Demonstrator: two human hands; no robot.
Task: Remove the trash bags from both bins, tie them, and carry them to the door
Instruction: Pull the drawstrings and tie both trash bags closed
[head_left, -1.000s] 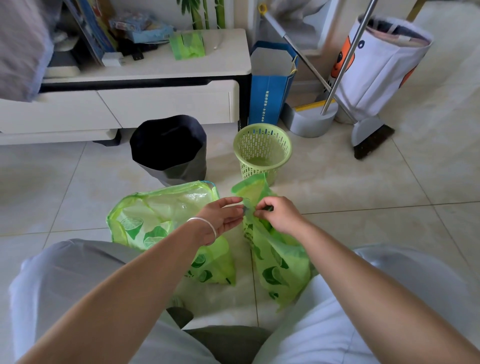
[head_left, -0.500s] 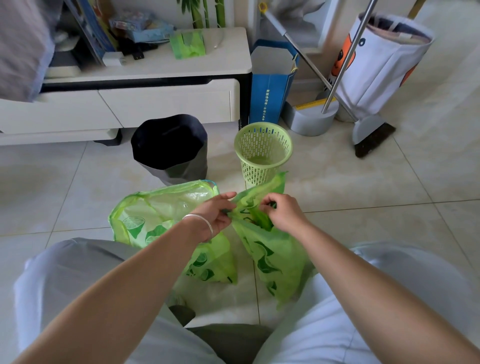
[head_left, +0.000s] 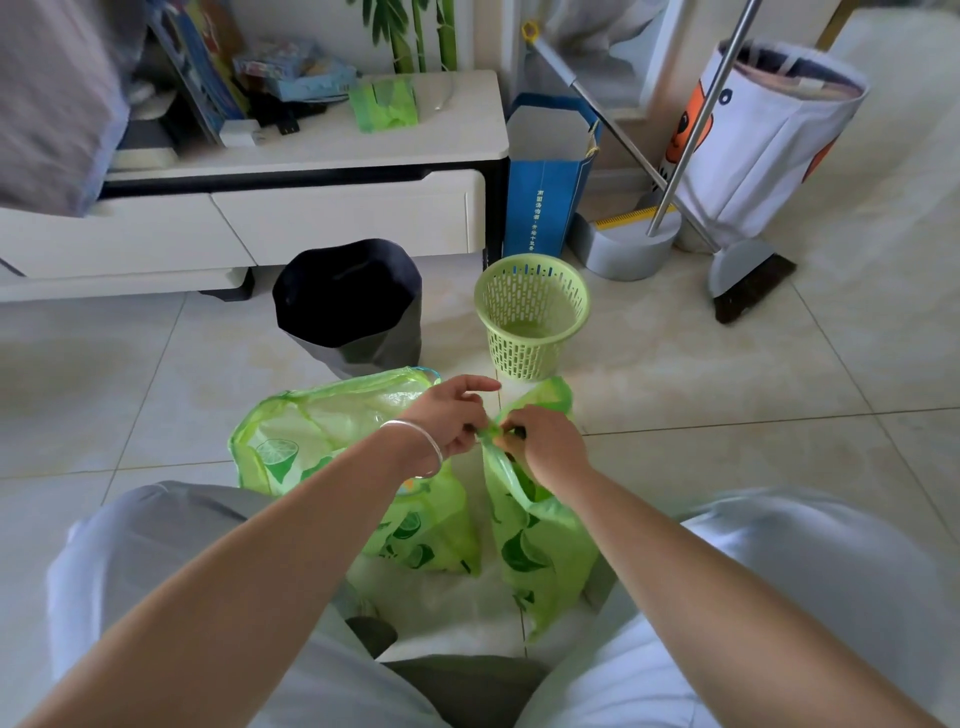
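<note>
At six o'clock from the basket (head_left: 531, 312), our left hand (head_left: 447, 421) and right hand (head_left: 543, 441) pinch the bag (head_left: 540, 540) top between curled fingers.

Left hand (head_left: 451, 423), right hand (head_left: 545, 441) pinching

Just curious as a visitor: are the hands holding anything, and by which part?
Both hands, left and right, pinch the smaller green trash bag by its gathered top edge.

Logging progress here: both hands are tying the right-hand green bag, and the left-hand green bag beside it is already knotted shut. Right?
Not quite. The head view shows the left bag still gaping open. The left hand and right hand do pinch the right bag at its neck.
</note>
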